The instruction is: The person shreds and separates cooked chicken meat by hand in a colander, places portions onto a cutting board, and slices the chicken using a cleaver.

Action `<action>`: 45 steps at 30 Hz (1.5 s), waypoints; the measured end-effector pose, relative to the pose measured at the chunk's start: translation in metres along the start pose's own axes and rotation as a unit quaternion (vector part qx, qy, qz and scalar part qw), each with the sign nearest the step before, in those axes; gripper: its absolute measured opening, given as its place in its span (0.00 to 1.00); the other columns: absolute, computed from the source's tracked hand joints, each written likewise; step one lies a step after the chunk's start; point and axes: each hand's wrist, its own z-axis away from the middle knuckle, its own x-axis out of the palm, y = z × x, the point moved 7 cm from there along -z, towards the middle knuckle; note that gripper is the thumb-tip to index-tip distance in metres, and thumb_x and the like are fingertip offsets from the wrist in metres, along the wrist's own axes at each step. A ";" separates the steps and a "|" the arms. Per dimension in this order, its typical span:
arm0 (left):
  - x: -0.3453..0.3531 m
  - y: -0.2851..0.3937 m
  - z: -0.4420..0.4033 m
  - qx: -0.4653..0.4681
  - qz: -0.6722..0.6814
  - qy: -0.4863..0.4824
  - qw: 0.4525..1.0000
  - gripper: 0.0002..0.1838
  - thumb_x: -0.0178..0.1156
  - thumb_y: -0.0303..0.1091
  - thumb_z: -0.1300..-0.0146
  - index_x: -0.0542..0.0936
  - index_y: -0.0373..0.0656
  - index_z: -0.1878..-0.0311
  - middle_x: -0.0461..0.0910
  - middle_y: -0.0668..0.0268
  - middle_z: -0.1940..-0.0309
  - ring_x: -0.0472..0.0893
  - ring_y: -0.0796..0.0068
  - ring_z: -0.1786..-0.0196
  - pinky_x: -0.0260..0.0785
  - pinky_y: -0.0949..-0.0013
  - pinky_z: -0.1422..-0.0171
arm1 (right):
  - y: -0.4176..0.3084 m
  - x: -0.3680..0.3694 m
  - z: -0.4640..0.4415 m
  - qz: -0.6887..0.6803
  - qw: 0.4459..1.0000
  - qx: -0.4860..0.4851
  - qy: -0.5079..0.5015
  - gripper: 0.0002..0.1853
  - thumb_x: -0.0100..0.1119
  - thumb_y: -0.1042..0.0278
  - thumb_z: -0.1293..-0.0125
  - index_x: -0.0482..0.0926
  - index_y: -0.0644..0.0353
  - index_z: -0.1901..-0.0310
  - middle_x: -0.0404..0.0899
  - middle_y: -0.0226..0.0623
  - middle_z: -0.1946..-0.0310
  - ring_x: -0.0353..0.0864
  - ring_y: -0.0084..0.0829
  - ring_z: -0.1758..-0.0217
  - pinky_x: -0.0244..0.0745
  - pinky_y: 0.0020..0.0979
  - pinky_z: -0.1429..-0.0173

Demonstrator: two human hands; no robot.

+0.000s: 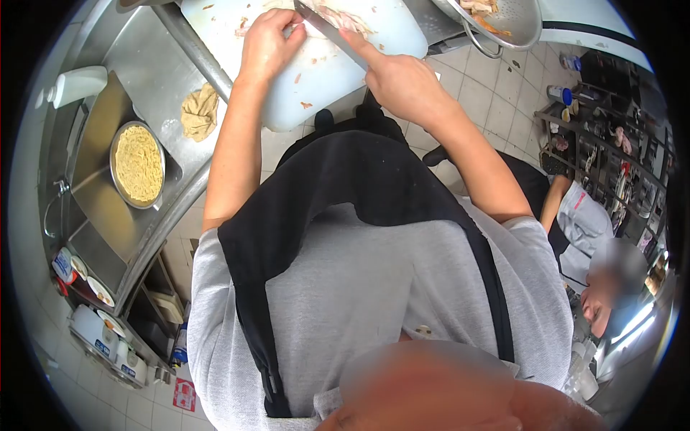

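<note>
A knife (334, 34) is in my right hand (402, 80), its blade pointing up and left over the white cutting board (302, 93), with my index finger stretched along its spine. Pale shredded meat (345, 20) lies on the board under and beside the blade. My left hand (267, 44) rests on the board left of the knife tip, its fingers bent together near the meat; what they hold, if anything, is hidden. Small brown scraps are scattered over the board.
Left of the board is a steel sink counter with a crumpled cloth (200, 113), a bowl of noodle-like strips (139, 164) and a white bottle (77, 86). A colander (521, 29) with food stands at upper right. Another person (586, 215) is at right by a rack.
</note>
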 end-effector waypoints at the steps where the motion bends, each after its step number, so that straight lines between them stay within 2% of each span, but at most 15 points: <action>1: -0.001 0.000 -0.001 0.002 0.008 0.006 1.000 0.10 0.67 0.34 0.38 0.85 0.40 0.57 0.85 0.58 0.60 0.84 0.56 0.55 0.77 0.58 0.47 | 0.001 0.006 -0.006 -0.001 1.000 -0.001 -0.002 0.40 0.54 0.73 0.31 0.59 0.34 0.18 0.83 0.50 0.75 0.84 0.53 0.70 0.80 0.52 0.59; 2: -0.002 0.002 0.000 0.004 0.018 0.012 1.000 0.09 0.67 0.33 0.39 0.85 0.40 0.59 0.85 0.57 0.62 0.84 0.52 0.54 0.76 0.55 0.47 | 0.000 0.013 -0.015 -0.007 1.000 -0.013 0.026 0.41 0.54 0.73 0.31 0.58 0.34 0.18 0.84 0.51 0.73 0.85 0.54 0.68 0.80 0.52 0.58; 7: -0.002 0.001 0.001 -0.002 0.013 -0.008 1.000 0.09 0.68 0.33 0.39 0.85 0.40 0.59 0.85 0.57 0.62 0.84 0.53 0.55 0.77 0.56 0.49 | -0.003 0.027 -0.016 -0.013 0.998 -0.010 0.069 0.41 0.53 0.72 0.31 0.57 0.33 0.18 0.85 0.54 0.68 0.85 0.56 0.63 0.79 0.53 0.54; 9: -0.004 0.002 0.001 0.005 0.016 0.001 1.000 0.09 0.68 0.34 0.39 0.85 0.40 0.59 0.85 0.57 0.62 0.84 0.54 0.56 0.77 0.56 0.49 | 0.006 0.027 0.001 -0.036 0.998 0.033 -0.024 0.41 0.53 0.72 0.31 0.57 0.33 0.18 0.85 0.55 0.68 0.86 0.56 0.63 0.79 0.54 0.54; 13: -0.007 0.001 0.007 -0.019 0.008 0.018 1.000 0.08 0.68 0.33 0.38 0.85 0.40 0.60 0.85 0.58 0.63 0.84 0.56 0.57 0.77 0.58 0.50 | 0.010 0.005 0.029 -0.058 0.998 0.012 0.008 0.41 0.53 0.72 0.31 0.58 0.33 0.18 0.85 0.55 0.68 0.86 0.56 0.64 0.79 0.54 0.54; 16: -0.007 0.000 0.010 -0.027 0.023 0.021 0.999 0.07 0.68 0.32 0.37 0.85 0.41 0.59 0.86 0.59 0.64 0.84 0.57 0.58 0.77 0.59 0.50 | 0.007 -0.006 0.021 -0.036 0.998 0.047 -0.005 0.40 0.54 0.72 0.31 0.59 0.32 0.18 0.85 0.54 0.69 0.86 0.56 0.64 0.79 0.54 0.54; 19: -0.008 0.000 0.010 -0.031 0.027 0.021 0.999 0.06 0.67 0.32 0.37 0.86 0.41 0.59 0.86 0.59 0.64 0.85 0.57 0.58 0.78 0.59 0.50 | 0.000 -0.008 0.010 -0.021 1.000 0.007 0.013 0.40 0.54 0.72 0.31 0.60 0.32 0.19 0.85 0.52 0.70 0.86 0.56 0.64 0.80 0.53 0.55; 28: -0.009 0.000 0.004 -0.003 -0.003 0.015 1.000 0.06 0.67 0.31 0.38 0.86 0.40 0.59 0.86 0.57 0.63 0.85 0.54 0.57 0.78 0.57 0.50 | -0.004 0.007 -0.004 0.000 0.999 0.007 -0.033 0.40 0.53 0.71 0.30 0.59 0.31 0.19 0.86 0.52 0.67 0.86 0.55 0.63 0.80 0.53 0.54; 34: -0.009 0.001 0.007 -0.017 -0.007 -0.004 1.000 0.07 0.67 0.31 0.38 0.86 0.40 0.58 0.86 0.57 0.64 0.86 0.54 0.58 0.78 0.57 0.51 | 0.004 0.020 -0.008 -0.035 0.998 -0.016 0.049 0.40 0.52 0.71 0.30 0.57 0.28 0.18 0.86 0.56 0.63 0.86 0.57 0.60 0.79 0.53 0.49; 37: -0.010 0.003 0.006 -0.071 0.017 -0.010 0.997 0.08 0.67 0.31 0.37 0.86 0.41 0.57 0.87 0.57 0.64 0.86 0.56 0.59 0.78 0.59 0.51 | 0.026 0.015 0.024 -0.087 0.996 0.019 -0.018 0.39 0.52 0.70 0.28 0.57 0.28 0.18 0.86 0.56 0.61 0.85 0.57 0.59 0.79 0.52 0.47; 39: -0.011 -0.001 0.005 -0.114 0.032 -0.023 0.993 0.08 0.67 0.32 0.37 0.86 0.42 0.56 0.87 0.58 0.64 0.87 0.57 0.59 0.78 0.59 0.51 | 0.030 0.005 0.030 -0.134 0.988 -0.027 0.072 0.39 0.53 0.69 0.27 0.58 0.28 0.18 0.86 0.50 0.64 0.86 0.49 0.66 0.81 0.47 0.52; 40: -0.010 -0.004 0.004 -0.122 0.009 -0.046 0.991 0.10 0.67 0.33 0.35 0.86 0.42 0.53 0.88 0.60 0.63 0.86 0.64 0.60 0.78 0.63 0.51 | 0.029 -0.003 0.031 -0.149 0.983 -0.043 0.103 0.38 0.53 0.69 0.27 0.58 0.28 0.18 0.86 0.48 0.65 0.86 0.46 0.69 0.82 0.45 0.54; 41: -0.007 -0.005 0.003 -0.128 -0.013 -0.071 0.989 0.11 0.67 0.35 0.33 0.86 0.43 0.51 0.88 0.63 0.63 0.86 0.71 0.61 0.78 0.66 0.51 | 0.039 -0.007 0.026 -0.207 0.974 0.012 0.096 0.38 0.53 0.69 0.26 0.58 0.29 0.18 0.84 0.43 0.68 0.83 0.38 0.74 0.81 0.40 0.60; 43: -0.005 0.005 -0.003 -0.115 -0.027 -0.122 0.985 0.12 0.68 0.34 0.34 0.86 0.45 0.49 0.89 0.64 0.59 0.86 0.69 0.58 0.78 0.65 0.48 | 0.049 -0.012 0.014 -0.267 0.956 0.068 0.101 0.38 0.53 0.69 0.26 0.59 0.29 0.17 0.82 0.38 0.71 0.80 0.30 0.79 0.80 0.35 0.66; 45: -0.002 0.016 -0.011 -0.101 -0.043 -0.172 0.979 0.14 0.68 0.34 0.36 0.86 0.46 0.47 0.89 0.65 0.56 0.86 0.67 0.55 0.78 0.64 0.44 | 0.066 -0.007 -0.008 -0.391 0.901 0.142 0.120 0.38 0.52 0.70 0.26 0.57 0.35 0.16 0.74 0.32 0.76 0.71 0.21 0.85 0.74 0.29 0.75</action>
